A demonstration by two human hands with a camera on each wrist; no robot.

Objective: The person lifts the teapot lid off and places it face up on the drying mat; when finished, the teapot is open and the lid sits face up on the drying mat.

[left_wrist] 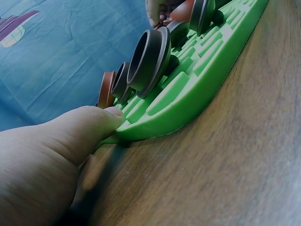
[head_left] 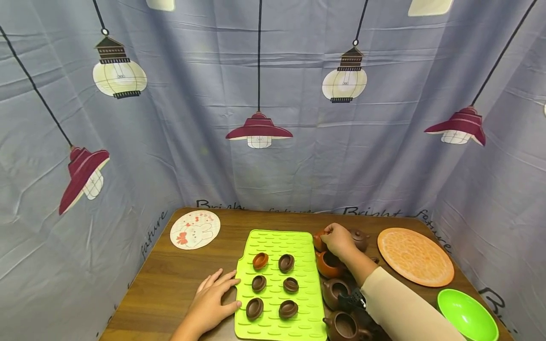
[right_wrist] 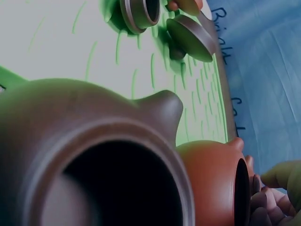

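My left hand [head_left: 211,303] lies spread on the table, its thumb [left_wrist: 101,120] and fingertips at the left edge of a green ridged mat [head_left: 277,239]. On the mat lie several upturned teapot lids, one reddish-orange [head_left: 260,261] and the others dark brown [head_left: 254,309]. My right hand [head_left: 339,239] is at the far end of the teapots, fingers curled at the top of an orange teapot [head_left: 319,241], seemingly pinching its lid, which they mostly hide. Nearer stand an open orange teapot [head_left: 327,271] and open brown teapots [head_left: 343,326] [right_wrist: 70,99].
Another brown teapot [head_left: 359,239] stands just right of my right hand. Further right are an orange round mat [head_left: 415,255] and a green bowl [head_left: 467,315]. A round rabbit-print mat [head_left: 195,229] lies back left. A printed curtain [head_left: 298,180] hangs behind the table.
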